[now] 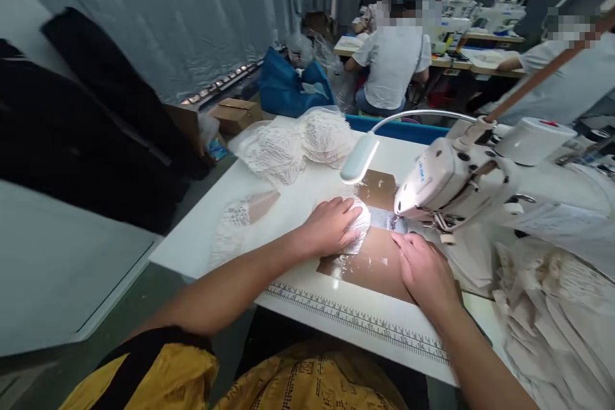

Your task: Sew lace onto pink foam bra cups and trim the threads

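A small white lace piece (361, 221) lies on the sewing table in front of the machine. My left hand (331, 229) is closed on it, with the fingers over its top and the thumb along its near side. My right hand (425, 269) rests on the brown covering (369, 266) just short of the needle area. Its fingers are pressed together and point at the metal plate (388, 220); anything between them is too small to make out. The white sewing machine head (439, 173) stands over the plate, right of the lace piece.
Lace bundles (276, 150) sit at the table's back left, and a loose lace strip (233, 227) lies nearer. A lamp (359, 159) hangs over the work. Beige fabric (552, 314) is heaped at right. A printed ruler (355, 320) lines the front edge. Co-workers (391, 64) sit beyond.
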`<state>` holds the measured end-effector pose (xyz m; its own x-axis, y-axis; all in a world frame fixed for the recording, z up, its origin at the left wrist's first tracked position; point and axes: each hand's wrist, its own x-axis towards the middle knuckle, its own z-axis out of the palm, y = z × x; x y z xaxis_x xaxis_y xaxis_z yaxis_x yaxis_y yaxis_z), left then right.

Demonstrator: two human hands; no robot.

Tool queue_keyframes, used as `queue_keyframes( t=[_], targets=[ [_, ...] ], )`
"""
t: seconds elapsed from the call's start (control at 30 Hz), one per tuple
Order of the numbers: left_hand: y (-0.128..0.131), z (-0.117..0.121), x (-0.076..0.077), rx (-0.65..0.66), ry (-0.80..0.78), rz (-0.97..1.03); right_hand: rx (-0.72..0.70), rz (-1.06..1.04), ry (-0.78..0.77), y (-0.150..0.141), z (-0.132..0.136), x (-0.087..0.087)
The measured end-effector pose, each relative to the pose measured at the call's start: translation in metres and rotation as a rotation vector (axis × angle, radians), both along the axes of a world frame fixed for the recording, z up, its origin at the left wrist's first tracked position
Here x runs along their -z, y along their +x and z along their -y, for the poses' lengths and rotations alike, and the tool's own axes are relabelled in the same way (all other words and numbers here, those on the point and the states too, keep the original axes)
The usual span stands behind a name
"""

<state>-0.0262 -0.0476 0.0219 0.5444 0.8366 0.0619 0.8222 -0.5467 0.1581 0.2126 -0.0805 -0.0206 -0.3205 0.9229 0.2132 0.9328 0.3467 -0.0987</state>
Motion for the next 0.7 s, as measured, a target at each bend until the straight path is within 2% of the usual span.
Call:
queue_keyframes(
  t=[0.07,0.13,0.2,0.23,0.33,0.4,0.5,0.6,0.7],
  targets=[
    [-0.032,0.016,-0.007,-0.117,0.017,0.001,-0.023,-0.001,0.006,0.003,0.000,0.003],
    [-0.073,0.031,-0.007,-0.370,0.089,-0.019,-0.036,-0.003,0.003,0.005,0.000,0.006],
    [-0.116,0.044,-0.001,-0.659,0.150,-0.019,-0.038,-0.013,-0.011,0.007,0.000,0.008],
    [-0.136,0.049,0.004,-0.759,0.151,0.007,-0.036,-0.027,-0.022,0.007,0.000,0.008],
    [-0.178,0.070,0.018,-0.877,0.150,0.110,-0.063,-0.154,-0.079,0.010,0.002,0.003],
    [-0.184,0.087,0.021,-0.887,0.164,0.162,-0.111,-0.323,-0.152,0.011,0.007,-0.006],
    [-0.161,0.115,0.014,-0.806,0.135,0.394,-0.174,-0.637,-0.371,0.004,0.023,-0.025],
    [-0.115,0.133,0.003,-0.545,0.073,0.620,-0.243,-0.941,-0.659,-0.019,0.046,-0.039],
    [-0.065,0.137,-0.003,-0.197,0.028,0.695,-0.305,-1.297,-0.788,-0.054,0.065,-0.039]
  ],
)
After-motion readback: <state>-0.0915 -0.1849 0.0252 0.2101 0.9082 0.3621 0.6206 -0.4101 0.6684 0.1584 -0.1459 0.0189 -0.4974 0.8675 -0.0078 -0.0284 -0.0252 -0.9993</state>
